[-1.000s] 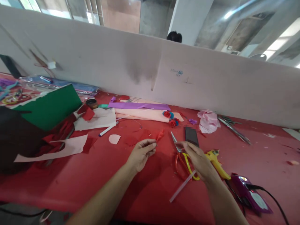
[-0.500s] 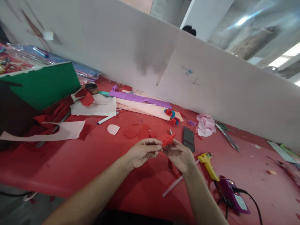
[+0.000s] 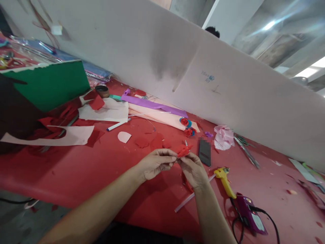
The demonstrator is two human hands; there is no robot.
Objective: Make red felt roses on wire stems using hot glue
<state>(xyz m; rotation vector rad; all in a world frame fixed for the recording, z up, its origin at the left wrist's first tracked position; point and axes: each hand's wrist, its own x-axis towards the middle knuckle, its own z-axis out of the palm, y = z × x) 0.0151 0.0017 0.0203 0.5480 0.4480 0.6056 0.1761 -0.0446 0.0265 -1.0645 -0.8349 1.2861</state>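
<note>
A small red paper flower (image 3: pixel 183 150) is held up between my two hands over the red table (image 3: pixel 101 176). My left hand (image 3: pixel 157 163) pinches its left edge between thumb and fingers. From the right, my right hand (image 3: pixel 194 168) grips its lower side, fingertips close to those of the left. A thin pale tip sticks up behind the flower. Red cut paper pieces (image 3: pixel 142 142) lie just beyond my left hand. Beneath my right hand, a red-handled tool (image 3: pixel 187 184) is partly hidden, with a translucent stick (image 3: pixel 184 203) beside it.
A black phone (image 3: pixel 204 152), yellow glue gun (image 3: pixel 224 181) and purple device (image 3: pixel 251 213) with cables lie to the right. Rolled paper (image 3: pixel 157 117) and two red-blue flowers (image 3: pixel 185 122) lie beyond the hands. A green box (image 3: pixel 50 86) stands left, before a white partition (image 3: pixel 127 51); someone's hair (image 3: pixel 212 32) shows above it.
The view has shifted slightly. My right hand's fingers have moved a little under the red flower, which has turned slightly; both hands still hold it.
</note>
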